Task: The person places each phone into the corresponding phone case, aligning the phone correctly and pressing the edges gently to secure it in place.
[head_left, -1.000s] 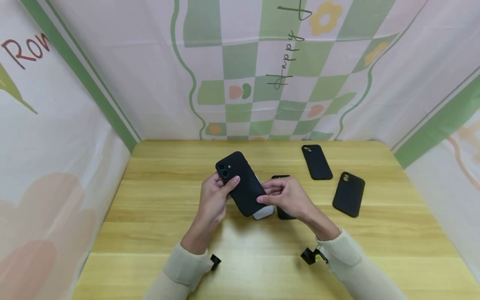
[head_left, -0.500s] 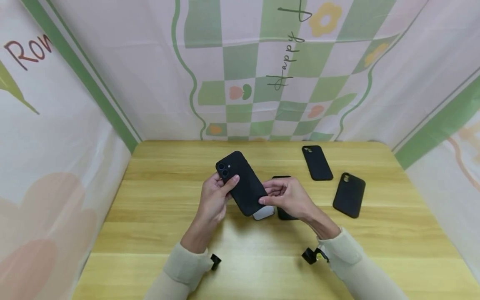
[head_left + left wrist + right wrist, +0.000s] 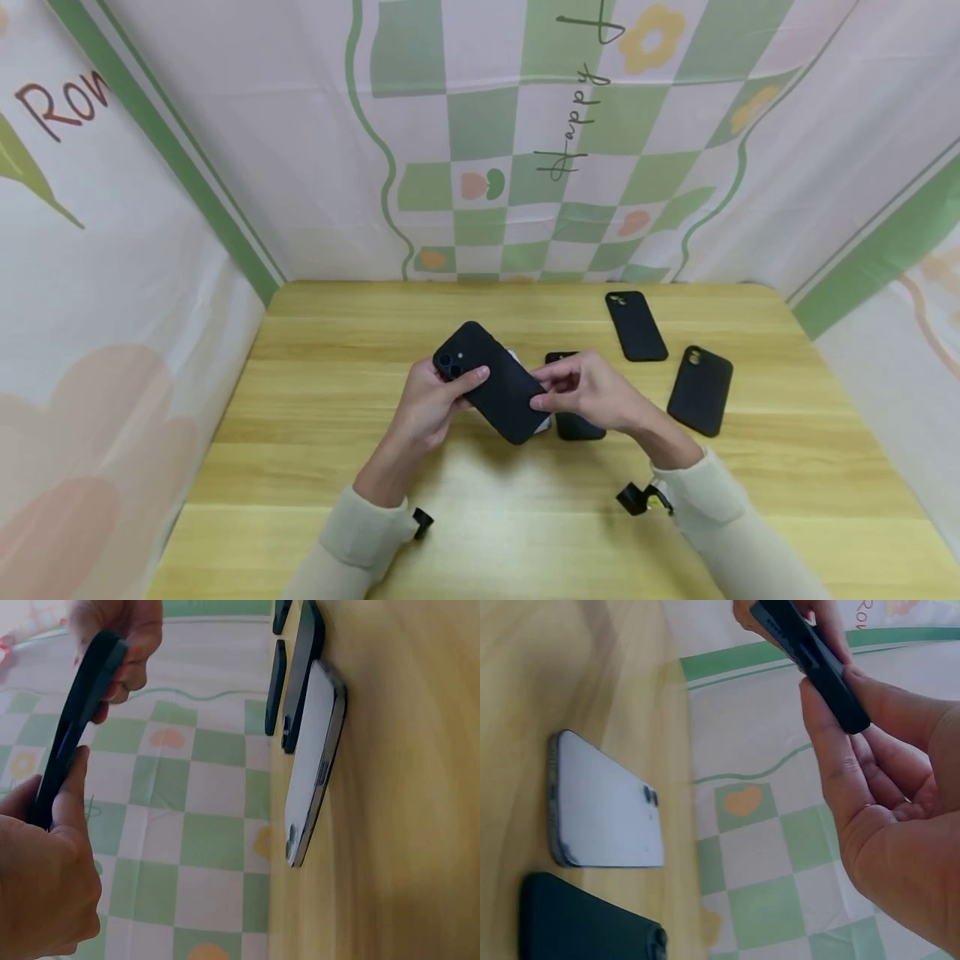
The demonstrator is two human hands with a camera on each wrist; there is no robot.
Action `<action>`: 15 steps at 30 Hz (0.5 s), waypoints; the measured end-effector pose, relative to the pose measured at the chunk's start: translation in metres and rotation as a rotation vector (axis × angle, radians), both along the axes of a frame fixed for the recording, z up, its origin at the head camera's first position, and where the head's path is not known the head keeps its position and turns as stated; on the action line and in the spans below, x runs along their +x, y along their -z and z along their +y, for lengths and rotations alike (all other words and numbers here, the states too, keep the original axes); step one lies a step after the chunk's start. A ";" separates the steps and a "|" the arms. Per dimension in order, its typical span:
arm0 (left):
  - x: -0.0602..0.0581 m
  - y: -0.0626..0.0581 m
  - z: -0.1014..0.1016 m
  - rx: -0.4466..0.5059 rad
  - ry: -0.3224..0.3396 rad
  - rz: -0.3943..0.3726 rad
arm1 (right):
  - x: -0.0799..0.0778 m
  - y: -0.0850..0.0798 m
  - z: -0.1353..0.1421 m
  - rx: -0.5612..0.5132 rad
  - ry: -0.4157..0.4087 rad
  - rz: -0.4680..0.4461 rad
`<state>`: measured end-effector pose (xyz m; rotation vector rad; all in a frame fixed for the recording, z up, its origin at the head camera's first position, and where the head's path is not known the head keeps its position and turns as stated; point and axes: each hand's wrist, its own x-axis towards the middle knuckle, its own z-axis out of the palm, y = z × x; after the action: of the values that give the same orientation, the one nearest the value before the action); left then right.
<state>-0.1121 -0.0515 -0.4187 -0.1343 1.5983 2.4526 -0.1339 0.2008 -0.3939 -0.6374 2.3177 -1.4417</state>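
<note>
A phone in a black case (image 3: 504,398) is held slantwise above the table, its back and two camera lenses facing up. My left hand (image 3: 429,407) grips its upper left part, thumb across the back. My right hand (image 3: 600,393) pinches its lower right corner between thumb and fingers. Below it a white phone (image 3: 311,754) lies on the table, mostly hidden in the head view but plain in both wrist views. Close beside that, a black phone case (image 3: 579,427) lies partly under my right hand; whether it contains a phone I cannot tell.
Two more black phone cases lie to the right, one near the back edge (image 3: 637,329) and one nearer (image 3: 701,392); wood colour shows through their camera openings. Patterned cloth walls (image 3: 480,125) enclose the wooden table (image 3: 330,467) at the back and sides.
The held phone has come slightly down and to the right and lies more slanted. Both hands stay on it, the right one shifting rightward. The things on the table have not moved.
</note>
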 end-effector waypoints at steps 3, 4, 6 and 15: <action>0.001 0.001 0.002 0.033 -0.039 0.008 | 0.000 -0.005 -0.001 0.005 0.053 -0.024; 0.001 0.001 0.003 0.054 -0.056 0.012 | 0.000 -0.006 -0.002 -0.003 0.083 -0.035; 0.001 0.000 0.005 0.102 -0.091 0.016 | 0.000 -0.007 -0.004 -0.034 0.139 -0.063; 0.001 -0.007 0.011 0.190 -0.197 0.039 | -0.001 -0.005 -0.015 -0.167 0.221 -0.167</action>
<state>-0.1114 -0.0409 -0.4114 -0.2251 1.4174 2.7578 -0.1352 0.1863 -0.3891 -0.2953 2.2087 -1.7303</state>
